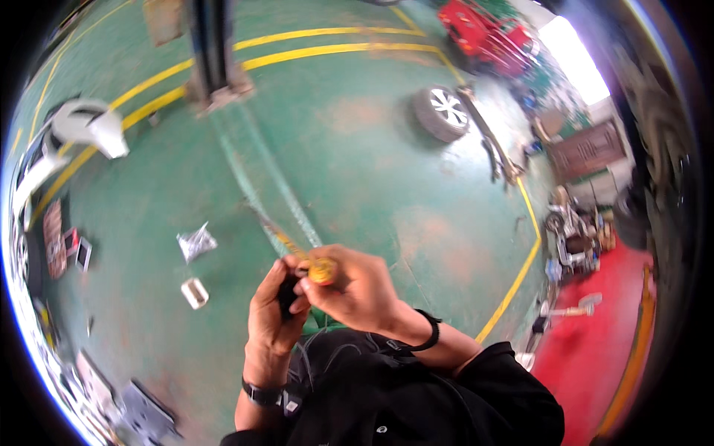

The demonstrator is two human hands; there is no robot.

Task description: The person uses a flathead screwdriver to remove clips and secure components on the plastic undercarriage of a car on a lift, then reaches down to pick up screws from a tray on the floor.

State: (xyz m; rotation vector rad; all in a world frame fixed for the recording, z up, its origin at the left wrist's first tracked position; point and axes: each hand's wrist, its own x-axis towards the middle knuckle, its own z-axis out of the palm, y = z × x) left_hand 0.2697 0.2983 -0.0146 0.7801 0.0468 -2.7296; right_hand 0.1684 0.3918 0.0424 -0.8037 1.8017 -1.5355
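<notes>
My right hand is closed around a long, thin yellow-handled tool, which resembles a screwdriver. Its rounded yellow end faces up, and its narrow, blurred far part points away to the upper left. My left hand is closed just beside it, fingertips touching or nearly touching the right fingers. Between the left thumb and fingers sits a small black object, mostly covered, whose kind I cannot make out. Both hands are held together in front of my dark clothing, above the green floor.
A clear plastic bag and a small white box lie on the floor at left. A wheel lies ahead beside a long metal part. Beyond stands a dark post; a white car panel is at far left.
</notes>
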